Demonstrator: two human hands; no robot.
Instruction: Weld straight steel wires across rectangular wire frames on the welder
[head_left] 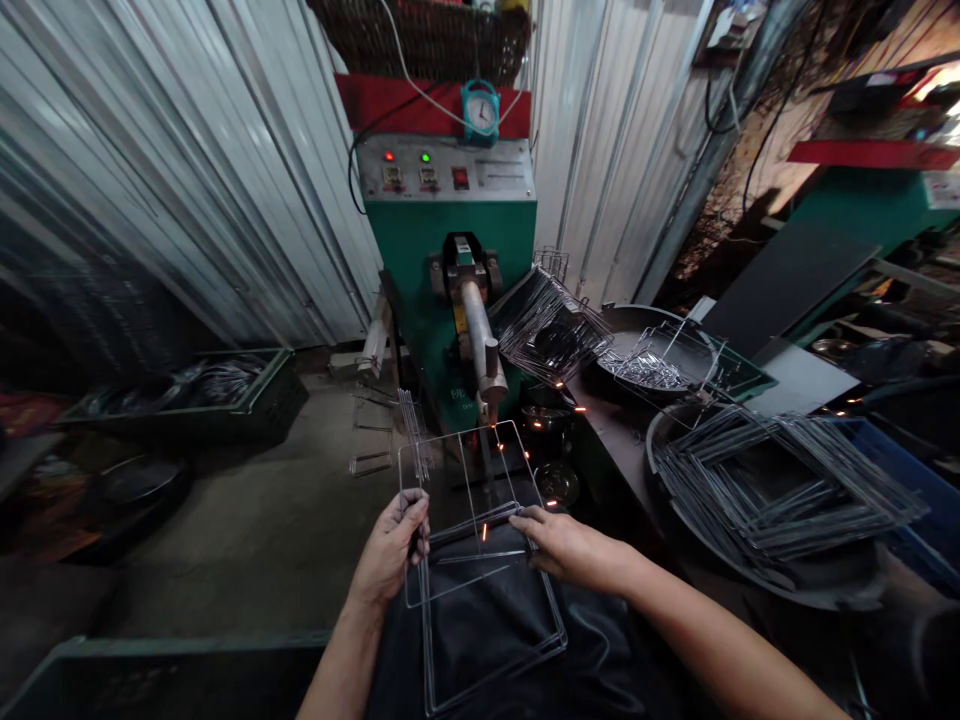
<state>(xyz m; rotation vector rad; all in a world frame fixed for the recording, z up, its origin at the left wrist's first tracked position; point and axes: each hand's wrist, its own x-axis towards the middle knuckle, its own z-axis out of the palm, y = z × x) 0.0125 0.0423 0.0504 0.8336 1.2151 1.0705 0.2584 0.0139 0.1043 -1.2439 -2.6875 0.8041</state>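
My left hand is closed round the left side of a rectangular wire frame with cross wires. My right hand grips the same frame near its right side, fingers stretched along the wire. The frame's far edge is at the electrode tip of a green spot welder, and orange sparks fly there. More rectangular wire frames lie on the black apron over my lap, below the held one. Part of the held frame is hidden behind my fingers.
Right of the welder stand a pile of wire frames, a pan of small metal pieces and a large basin stacked with frames. Bent wires hang left of the welder. A green crate sits on the floor at left.
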